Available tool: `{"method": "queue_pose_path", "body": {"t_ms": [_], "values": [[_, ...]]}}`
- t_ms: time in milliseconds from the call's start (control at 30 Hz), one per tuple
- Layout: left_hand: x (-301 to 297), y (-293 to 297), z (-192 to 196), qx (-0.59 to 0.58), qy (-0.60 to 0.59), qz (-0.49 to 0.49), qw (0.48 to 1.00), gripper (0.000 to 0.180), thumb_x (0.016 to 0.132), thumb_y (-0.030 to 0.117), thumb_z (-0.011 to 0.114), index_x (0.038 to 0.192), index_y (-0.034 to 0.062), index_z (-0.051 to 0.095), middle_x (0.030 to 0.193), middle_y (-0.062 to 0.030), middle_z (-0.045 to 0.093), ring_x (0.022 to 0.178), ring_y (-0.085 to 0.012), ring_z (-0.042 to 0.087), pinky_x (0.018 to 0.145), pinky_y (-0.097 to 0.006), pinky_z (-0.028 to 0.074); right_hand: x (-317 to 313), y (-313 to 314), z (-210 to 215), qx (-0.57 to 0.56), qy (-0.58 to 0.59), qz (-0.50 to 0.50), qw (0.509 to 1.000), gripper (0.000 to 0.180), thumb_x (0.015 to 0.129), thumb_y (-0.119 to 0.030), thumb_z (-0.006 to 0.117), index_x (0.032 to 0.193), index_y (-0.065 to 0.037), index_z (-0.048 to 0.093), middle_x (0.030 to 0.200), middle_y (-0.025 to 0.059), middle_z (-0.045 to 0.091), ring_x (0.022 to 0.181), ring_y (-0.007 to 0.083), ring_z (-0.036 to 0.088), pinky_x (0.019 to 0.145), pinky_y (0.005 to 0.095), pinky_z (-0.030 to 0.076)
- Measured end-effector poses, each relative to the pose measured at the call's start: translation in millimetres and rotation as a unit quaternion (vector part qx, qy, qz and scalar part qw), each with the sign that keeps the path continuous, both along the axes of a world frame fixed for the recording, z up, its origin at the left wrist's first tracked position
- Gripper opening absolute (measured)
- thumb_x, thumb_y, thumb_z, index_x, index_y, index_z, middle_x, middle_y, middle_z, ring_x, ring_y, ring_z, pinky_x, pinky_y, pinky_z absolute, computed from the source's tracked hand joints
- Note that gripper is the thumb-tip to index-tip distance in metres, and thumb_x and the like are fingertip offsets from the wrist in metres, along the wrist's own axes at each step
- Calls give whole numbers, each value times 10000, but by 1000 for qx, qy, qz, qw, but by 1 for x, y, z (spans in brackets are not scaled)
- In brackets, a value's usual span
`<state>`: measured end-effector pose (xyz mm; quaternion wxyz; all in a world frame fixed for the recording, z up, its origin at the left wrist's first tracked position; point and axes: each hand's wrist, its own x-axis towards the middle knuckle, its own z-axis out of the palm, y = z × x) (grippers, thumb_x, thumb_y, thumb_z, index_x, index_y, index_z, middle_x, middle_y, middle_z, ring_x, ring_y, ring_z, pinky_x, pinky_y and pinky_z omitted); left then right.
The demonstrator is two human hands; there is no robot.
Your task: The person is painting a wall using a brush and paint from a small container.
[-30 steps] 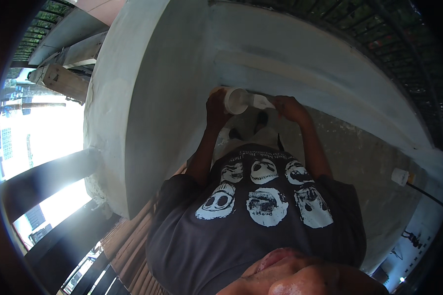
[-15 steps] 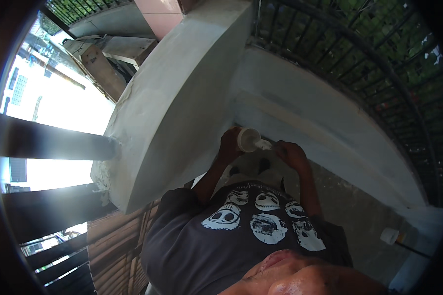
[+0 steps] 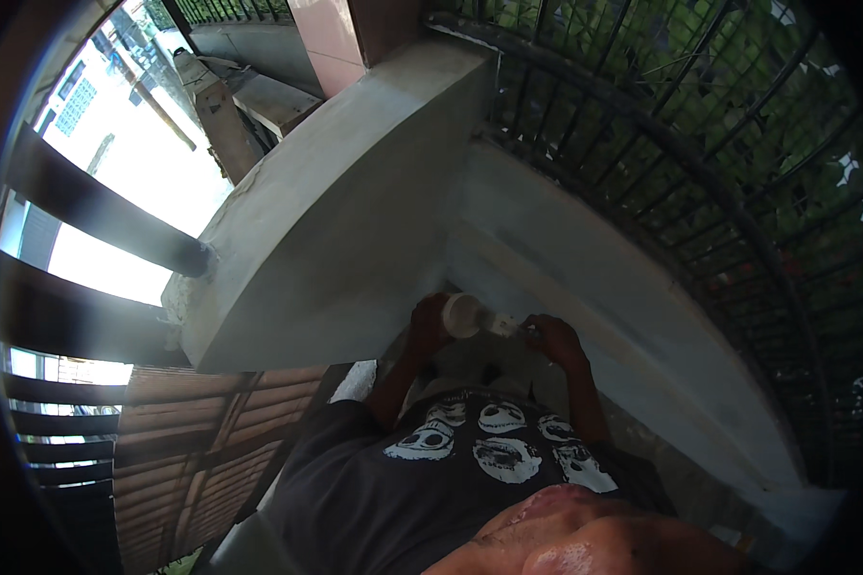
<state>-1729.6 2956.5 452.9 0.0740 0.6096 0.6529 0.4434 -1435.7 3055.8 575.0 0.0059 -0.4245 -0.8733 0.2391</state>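
Observation:
In front of my torso, my left hand (image 3: 430, 324) is closed around a small whitish round cup (image 3: 461, 317), tilted so its round end shows. Just right of it, my right hand (image 3: 555, 341) pinches what looks like a paintbrush (image 3: 504, 327), its pale head pointing left at the cup. A short gap or faint pale area lies between cup and brush head; whether they touch, I cannot tell. Shadow hides most of the fingers and the brush's handle.
A grey plastered wall (image 3: 355, 182) rises ahead and to the left. Another low grey wall (image 3: 604, 278) with a dark metal railing (image 3: 729, 201) runs along the right, with greenery behind. Dark bars (image 3: 105, 201) and a brown slatted panel (image 3: 201, 441) stand at left.
The view has shifted, so my hands, cup and brush sit lower in the picture. The brush head now shows a little more clearly beside the cup. Both hands keep their holds.

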Motion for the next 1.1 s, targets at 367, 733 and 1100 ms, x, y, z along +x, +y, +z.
{"method": "queue_pose_path", "body": {"t_ms": [367,733,1100], "values": [[36,-16,-24,-78,-82,7,994,857,568,297,953,1307,89,573,1235,-156,645,1180,-406,598,988,-529,466,9,13,-37,-122,54,5,991,265,997,-298,642,1112,-72,718,787,144,727,727,214,728,726,389,564],[50,-55,-65,-71,-21,63,995,1050,537,257,973,1443,78,475,1406,-165,576,1335,-382,525,1130,-533,394,10,17,-29,-235,-9,-54,970,289,1005,-282,587,1085,-31,707,774,138,723,656,216,694,699,393,548],[31,-49,-57,-85,-38,73,993,1098,511,240,981,1455,88,443,1429,-160,534,1334,-411,493,1113,-546,387,-13,10,14,-150,83,62,983,253,972,-288,696,1126,-87,709,751,109,701,683,190,665,698,368,536]]}}
